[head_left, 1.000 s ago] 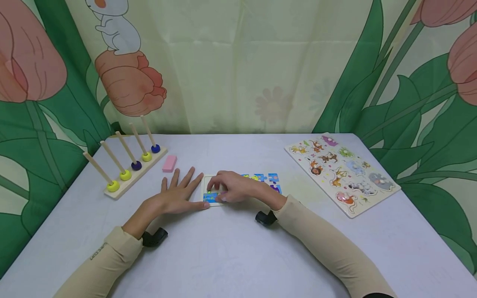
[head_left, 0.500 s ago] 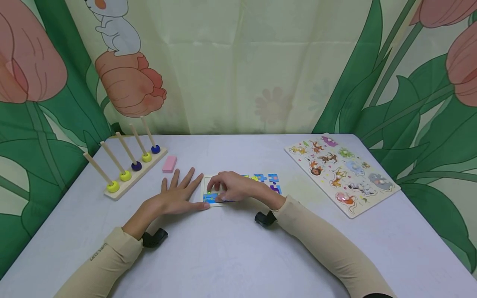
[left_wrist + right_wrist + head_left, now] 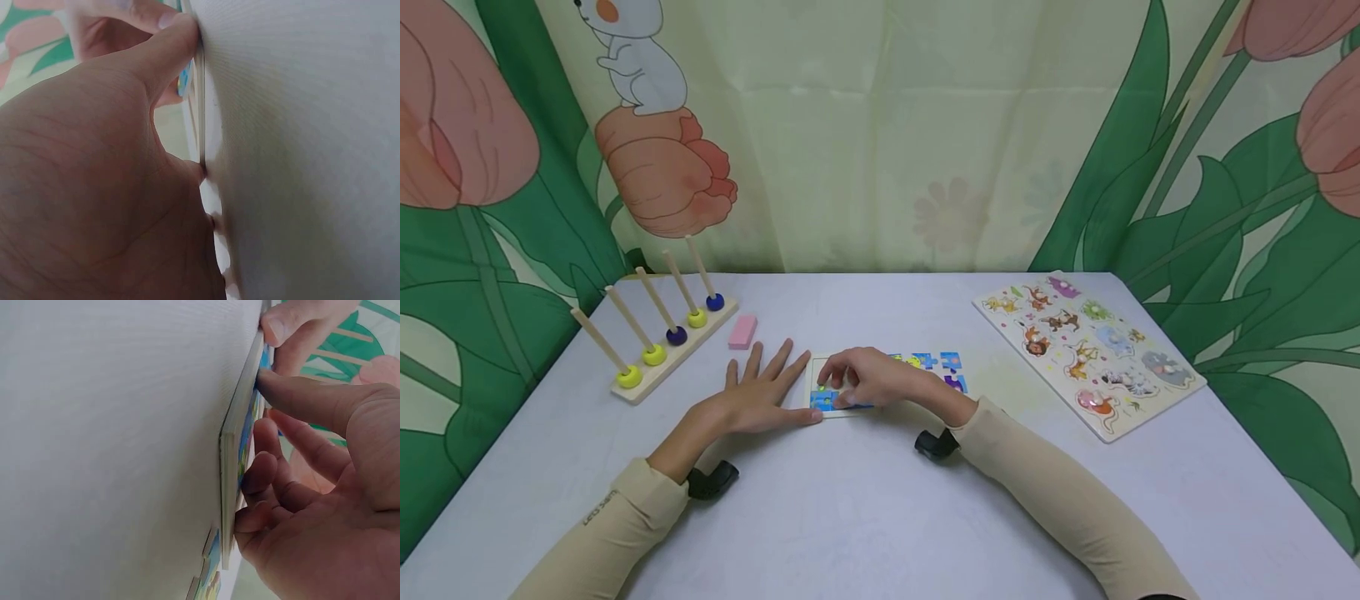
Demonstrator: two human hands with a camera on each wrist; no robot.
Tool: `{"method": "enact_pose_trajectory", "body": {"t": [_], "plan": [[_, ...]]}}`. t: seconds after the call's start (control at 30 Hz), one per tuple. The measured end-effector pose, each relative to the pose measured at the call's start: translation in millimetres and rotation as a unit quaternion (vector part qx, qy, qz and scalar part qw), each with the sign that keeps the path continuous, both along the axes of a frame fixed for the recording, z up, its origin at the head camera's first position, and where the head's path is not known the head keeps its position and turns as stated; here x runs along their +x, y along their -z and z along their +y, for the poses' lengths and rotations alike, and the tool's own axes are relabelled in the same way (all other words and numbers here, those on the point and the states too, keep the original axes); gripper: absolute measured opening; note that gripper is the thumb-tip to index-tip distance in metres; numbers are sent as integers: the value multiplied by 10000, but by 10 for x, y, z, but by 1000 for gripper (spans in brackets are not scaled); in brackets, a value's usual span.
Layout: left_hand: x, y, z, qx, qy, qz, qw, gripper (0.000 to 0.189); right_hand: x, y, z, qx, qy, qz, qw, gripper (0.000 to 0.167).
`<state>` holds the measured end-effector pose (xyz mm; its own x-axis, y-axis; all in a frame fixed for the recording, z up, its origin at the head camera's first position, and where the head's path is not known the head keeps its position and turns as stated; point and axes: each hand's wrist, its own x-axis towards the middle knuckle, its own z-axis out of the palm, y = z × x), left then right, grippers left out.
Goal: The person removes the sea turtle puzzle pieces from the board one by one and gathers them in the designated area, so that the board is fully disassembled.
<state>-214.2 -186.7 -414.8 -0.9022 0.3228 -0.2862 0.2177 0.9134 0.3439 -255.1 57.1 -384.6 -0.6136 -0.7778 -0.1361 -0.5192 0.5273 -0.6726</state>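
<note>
A small jigsaw tray (image 3: 813, 371) with a pale rim lies in the middle of the table, blue pieces (image 3: 823, 400) along its near edge. My left hand (image 3: 751, 403) rests spread to its left, its thumb on the tray's near left corner. Over the tray my right hand (image 3: 874, 377) is bent down, thumb and fingers curled at a blue puzzle piece (image 3: 183, 81) that stands slightly proud of the rim. In the right wrist view its thumb (image 3: 294, 394) presses on the blue pictures. The right hand hides much of the tray from the head view.
Loose puzzle pieces (image 3: 951, 361) lie right of the tray. A peg stand (image 3: 681, 348) with blue and yellow rings stands at the left, a pink block (image 3: 742, 332) beside it. An animal board (image 3: 1090, 354) lies at the right. Behind the table hangs a printed curtain (image 3: 887, 167).
The right thumb has shifted slightly, and a little more blue shows beside it along the tray's near edge. The left hand has stayed in place.
</note>
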Motion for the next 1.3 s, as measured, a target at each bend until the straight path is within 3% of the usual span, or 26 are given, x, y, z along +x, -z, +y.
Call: {"method": "enact_pose_trajectory", "body": {"t": [0.5,0.67,0.83,1.13,1.3], "plan": [[43,-52,2,40,65,30,10000,118,51,16,14,-206,-40,98,9997,33],[11,-15,-3,20,36,12,10000,117,71,18,12,-239,-33,237,9994,35],[-8,19,-8,-25,12,41,10000,116,84,22,-2,-234,26,291,9993,34],[39,-52,-8,105,30,-13,9999,117,87,38,-21,-198,150,283,9993,32],[25,-35,-2,25,-17,-19,10000,117,103,38,15,-251,263,286,9989,33]]}}
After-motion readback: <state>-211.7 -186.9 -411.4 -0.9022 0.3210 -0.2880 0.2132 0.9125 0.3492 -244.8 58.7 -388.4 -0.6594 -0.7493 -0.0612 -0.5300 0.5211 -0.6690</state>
